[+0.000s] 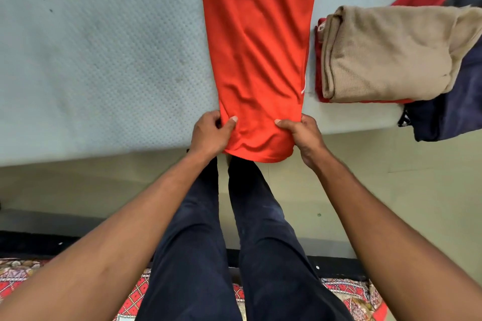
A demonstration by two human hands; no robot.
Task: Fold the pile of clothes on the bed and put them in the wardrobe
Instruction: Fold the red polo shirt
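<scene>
Left hand grip pinches the near left corner of a long orange-red smooth-fabric garment, laid lengthwise on the pale grey dotted bed, hem overhanging its edge. Right hand grip pinches the near right corner. Rightward, a folded beige knit garment touches dark navy cloth.

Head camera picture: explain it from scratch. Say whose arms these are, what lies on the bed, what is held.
No machine here: a person wears one wide-angle camera on the head, looking down, so you see their own arms and legs. The pale surface is the bed. A long orange-red garment lies stretched across it. The left hand and the right hand each pinch its near end, at the bed's edge. To the right, a folded beige garment lies on a red garment, with a dark navy garment at its right.
</scene>
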